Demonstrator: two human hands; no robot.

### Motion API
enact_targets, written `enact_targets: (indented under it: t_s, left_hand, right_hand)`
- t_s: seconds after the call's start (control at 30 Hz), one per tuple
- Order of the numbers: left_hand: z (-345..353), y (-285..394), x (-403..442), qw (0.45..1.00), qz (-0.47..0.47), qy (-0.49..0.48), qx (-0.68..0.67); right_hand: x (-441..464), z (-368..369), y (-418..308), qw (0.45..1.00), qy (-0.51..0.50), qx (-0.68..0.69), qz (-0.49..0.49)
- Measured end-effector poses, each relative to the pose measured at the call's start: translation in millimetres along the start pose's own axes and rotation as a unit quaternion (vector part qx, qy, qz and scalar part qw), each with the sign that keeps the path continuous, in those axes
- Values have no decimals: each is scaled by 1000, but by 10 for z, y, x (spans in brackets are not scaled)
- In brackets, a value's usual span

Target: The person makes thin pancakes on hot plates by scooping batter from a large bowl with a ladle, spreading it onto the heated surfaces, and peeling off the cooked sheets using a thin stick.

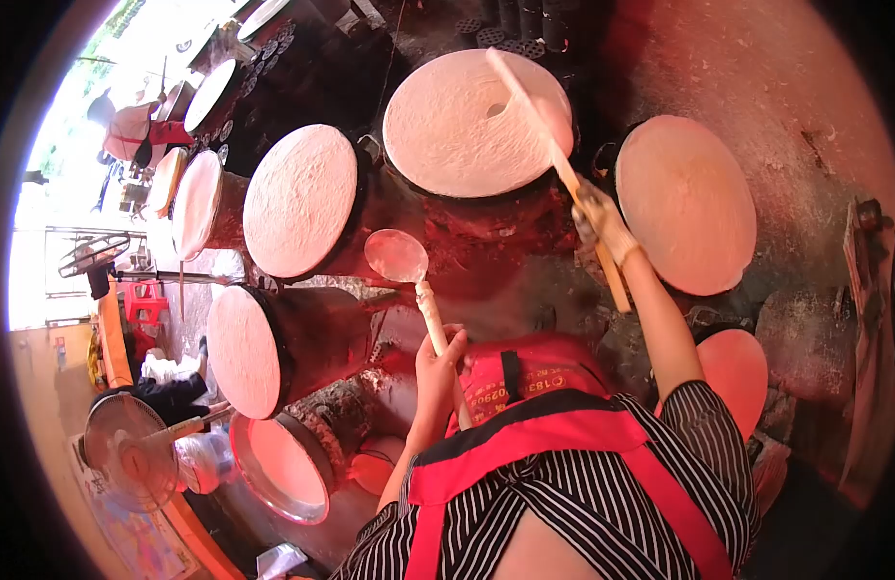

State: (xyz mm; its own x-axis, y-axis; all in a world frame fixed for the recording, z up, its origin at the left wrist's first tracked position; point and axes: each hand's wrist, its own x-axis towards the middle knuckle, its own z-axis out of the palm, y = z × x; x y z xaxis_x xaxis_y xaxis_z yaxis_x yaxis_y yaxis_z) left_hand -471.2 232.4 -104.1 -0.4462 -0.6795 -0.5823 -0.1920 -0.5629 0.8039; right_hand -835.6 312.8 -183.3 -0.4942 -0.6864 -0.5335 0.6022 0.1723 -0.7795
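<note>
The ladle (pixel 426 298), at near centre, is judged light and rigid, and is best taken by its handle (pixel 433 324). The handle is grasped by the closed left hand (pixel 435 372). The wooden stick (pixel 550 143), extended over the pale round sheet (pixel 447 135) at far centre, is judged light and stiff, best held along its near half, where it is clasped by the curled, apparently gloved right hand (pixel 604 222). The sheet is judged soft and easily torn; stick contact cannot be confirmed.
</note>
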Motion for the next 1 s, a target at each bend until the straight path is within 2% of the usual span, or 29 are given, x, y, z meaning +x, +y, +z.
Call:
enact_targets:
  t_s: [0.03, 0.07, 0.1, 0.17, 0.2, 0.23, 0.27, 0.3, 0.33, 0.4, 0.43, 0.5, 0.53, 0.57, 0.63, 0.7, 0.77, 0.83, 0.87, 0.93, 1.0]
  left_hand:
    - [84, 92, -52, 1000, -8, -1, 18]
    - [150, 153, -75, 999, -15, -3, 37]
    - [193, 176, -68, 999, -14, -2, 39]
    - [251, 260, -21, 999, 0, -15, 37]
    - [287, 342, -8, 999, -40, 8, 15]
    - [270, 368, 5, 999, -39, 6, 17]
    - [245, 390, 24, 999, -39, 0, -24]
    - [233, 416, 43, 997, -39, -6, -69]
    - [214, 477, 32, 998, -43, -11, -43]
    - [214, 470, 126, 998, -43, -16, -40]
    - [210, 483, 178, 998, -43, -20, -31]
    - [227, 584, 219, 998, -48, -50, -10]
    - [217, 587, 255, 995, -66, -66, -23]
    - [198, 588, 294, 992, -84, -82, -34]
    - [166, 582, 383, 989, -94, -108, -36]
    - [146, 580, 472, 988, -91, -126, 19]
    - [168, 642, 628, 989, -74, -125, 31]
    - [297, 798, 778, 992, -43, -102, 54]
    - [275, 817, 983, 987, -14, -130, 97]
    - [362, 828, 1462, 987, 22, -139, 73]
    - [580, 935, 1783, 984, 26, -136, 114]
  right_hand:
    - [118, 130, -88, 998, 14, -18, -54]
    - [181, 313, -194, 998, 38, 0, -56]
    - [297, 471, -190, 998, 47, 1, -37]
    - [453, 568, -113, 997, -32, -27, 70]
    - [255, 668, -176, 993, -51, -105, -10]
    - [-8, 756, -206, 977, -67, -182, -88]
    - [-25, 647, -114, 987, -37, -117, -103]
    - [-65, 538, -80, 994, 42, -60, -82]
    - [-64, 526, 13, 993, 42, -65, -86]
    - [-142, 527, 226, 967, 134, 190, -102]
    - [-150, 679, 385, 977, 138, 53, -153]
    - [-214, 730, 201, 994, 48, -2, -102]
    - [-156, 647, 106, 991, 36, 8, -126]
    - [-43, 511, 74, 986, 63, -43, -149]
    - [42, 416, -148, 978, 162, -13, -127]
    - [-7, 413, -185, 977, 172, -42, -121]
    - [-180, 471, -129, 990, 91, -68, -86]
    - [-575, 495, -188, 991, 66, -110, -37]
    - [-630, 435, -95, 990, 70, -99, -67]
    - [-414, 199, 255, 989, 73, -88, -97]
    - [31, -50, 835, 929, 196, -75, -304]
